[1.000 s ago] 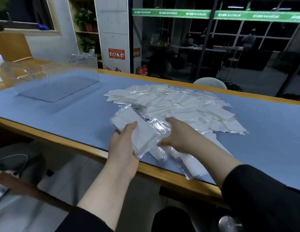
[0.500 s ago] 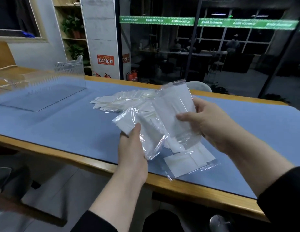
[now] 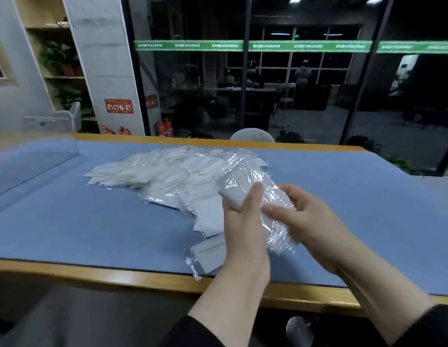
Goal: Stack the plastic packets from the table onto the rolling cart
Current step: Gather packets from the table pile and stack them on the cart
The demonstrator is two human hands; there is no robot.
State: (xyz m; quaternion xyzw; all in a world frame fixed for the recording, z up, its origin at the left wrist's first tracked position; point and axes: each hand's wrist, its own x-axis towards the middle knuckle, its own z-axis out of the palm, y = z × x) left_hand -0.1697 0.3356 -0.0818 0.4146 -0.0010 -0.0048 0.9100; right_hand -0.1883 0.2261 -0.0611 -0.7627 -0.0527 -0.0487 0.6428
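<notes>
I have both hands up over the near edge of the table (image 3: 143, 274), sharing a small bundle of plastic packets (image 3: 245, 189). My left hand (image 3: 243, 229) wraps the bundle from below with its thumb pressed flat on the top packet, fingers curled underneath out of sight. My right hand (image 3: 310, 221) cups the same bundle from the right side, its thumb lying across the crinkled clear film; its other fingers are hidden behind the packets. How many packets are in the bundle I cannot tell; the film blurs them together.

The rest of the packets lie in a loose heap (image 3: 163, 174) on the blue mat (image 3: 80, 221), just beyond and left of my hands, with 1 stray packet (image 3: 208, 251) near the table's front edge, partly hidden by my left wrist.

At the far left of the table stands a clear acrylic box (image 3: 52, 149); I cannot make out anything in it. A rounded white chair back (image 3: 253, 135) shows behind the far edge. The rolling cart is not in view.
</notes>
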